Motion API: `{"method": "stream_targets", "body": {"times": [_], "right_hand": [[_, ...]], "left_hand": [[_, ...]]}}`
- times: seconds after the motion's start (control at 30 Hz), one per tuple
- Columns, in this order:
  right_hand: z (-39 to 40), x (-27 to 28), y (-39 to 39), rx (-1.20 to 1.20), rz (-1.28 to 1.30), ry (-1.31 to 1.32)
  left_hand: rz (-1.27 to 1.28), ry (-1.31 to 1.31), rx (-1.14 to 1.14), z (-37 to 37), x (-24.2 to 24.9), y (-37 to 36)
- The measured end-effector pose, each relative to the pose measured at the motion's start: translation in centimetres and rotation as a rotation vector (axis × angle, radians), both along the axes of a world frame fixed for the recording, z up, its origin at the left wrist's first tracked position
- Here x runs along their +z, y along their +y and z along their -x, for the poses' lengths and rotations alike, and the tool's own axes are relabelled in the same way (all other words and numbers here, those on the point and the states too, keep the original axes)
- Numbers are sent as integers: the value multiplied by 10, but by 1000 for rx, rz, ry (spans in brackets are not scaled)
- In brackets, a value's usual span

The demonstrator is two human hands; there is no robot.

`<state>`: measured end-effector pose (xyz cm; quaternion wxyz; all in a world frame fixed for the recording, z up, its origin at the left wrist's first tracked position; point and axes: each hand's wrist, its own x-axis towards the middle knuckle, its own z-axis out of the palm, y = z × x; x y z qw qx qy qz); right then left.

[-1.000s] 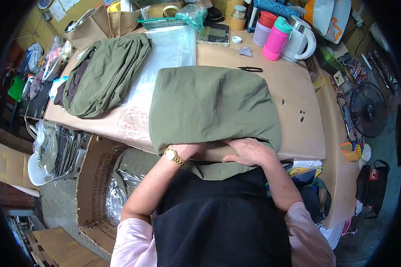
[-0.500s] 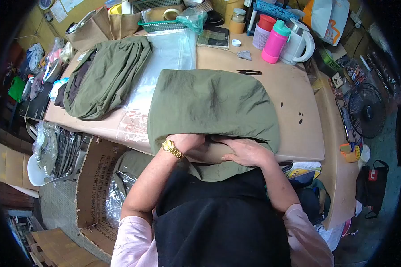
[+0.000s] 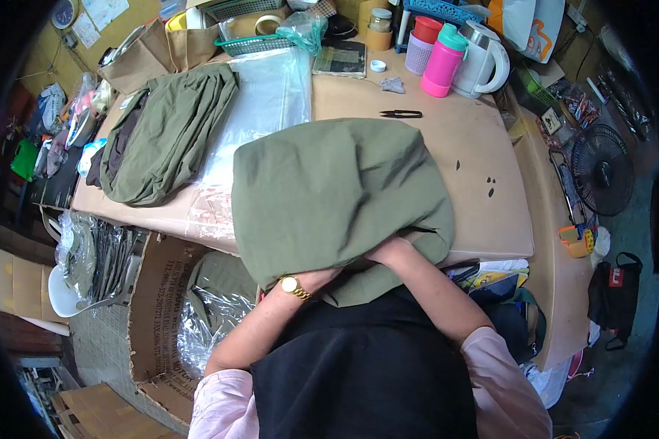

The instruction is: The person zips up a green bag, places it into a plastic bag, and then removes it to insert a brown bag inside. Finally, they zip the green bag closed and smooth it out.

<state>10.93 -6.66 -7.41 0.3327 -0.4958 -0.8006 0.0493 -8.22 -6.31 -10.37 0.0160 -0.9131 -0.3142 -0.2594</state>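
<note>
An olive-green fabric piece [image 3: 322, 190], bag-like with an opening on the side toward me, lies across the table's front edge and partly over my lap. My left hand [image 3: 321, 279], below a gold watch, reaches into that opening at the lower left; its fingers are under the cloth. Further right, my right hand [image 3: 389, 250] goes into the same opening, and its fingers are hidden too. Whether either hand grips the cloth inside does not show. Another olive-green fabric piece [image 3: 172, 135], with dark cloth showing at its side, lies on the table to the left.
Thread snips [image 3: 401, 114] lie on the table [image 3: 483, 212] beyond the cloth. Clear plastic sheets [image 3: 271, 88] are spread behind. A pink bottle [image 3: 442, 66] and a kettle [image 3: 482, 62] stand at the back right. An open cardboard box [image 3: 150, 314] is below left.
Both hands have gone deeper into the opening, hiding the fingers. My left hand has moved down toward me, and the cloth's front left edge has come down with it.
</note>
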Motion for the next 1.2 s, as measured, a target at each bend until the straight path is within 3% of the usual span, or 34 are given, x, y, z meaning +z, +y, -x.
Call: {"method": "stream_targets", "body": {"times": [0.07,0.13,0.17,0.2,0.27,0.33,0.4,0.43,0.5,0.53,0.6,0.67,0.73,0.77,0.83,0.87,0.93,0.97,1.0,1.07,1.13,1.2], "right_hand": [[1,3,0,-45,147,-14],[6,7,-1,-79,297,-24],[9,9,-1,-93,374,-30],[12,11,-3,-103,452,-40],[10,20,2,-69,518,-128],[10,26,8,-48,586,-215],[9,30,9,56,685,-654],[8,33,7,55,684,-664],[7,38,3,-19,714,-350],[10,42,4,-18,712,-354],[18,50,6,-232,734,-140],[15,38,4,-233,629,-200],[12,34,7,-232,469,-242],[12,36,12,-238,444,-202],[13,42,22,-254,408,-139],[13,45,24,-259,399,-117],[17,48,22,-268,391,-83],[18,50,20,-271,388,-74],[19,50,19,-272,386,-66],[20,52,21,-283,376,-67],[18,53,25,-258,442,-38],[12,55,28,-271,461,-17]], "left_hand": [[-11,89,-30,17,-1,3],[-47,470,44,29,5,1],[157,430,67,30,10,3],[161,431,76,32,16,4],[388,171,199,35,31,13],[284,66,215,36,13,30],[184,-48,228,34,9,42],[190,-19,221,33,13,47],[237,-75,213,33,21,53],[236,-79,215,31,22,51],[402,-268,234,26,21,41],[325,-171,166,21,36,27],[466,109,56,12,80,3],[468,106,62,11,80,-2],[878,-208,66,9,81,-6],[873,-210,74,7,74,-3],[1573,-1198,132,-1,49,3],[1560,-1561,125,-15,50,3],[1561,-1566,125,-24,51,7],[1352,-1957,154,-36,57,19],[1332,-1952,154,-39,48,29],[1078,-1708,129,-42,34,34]]}}
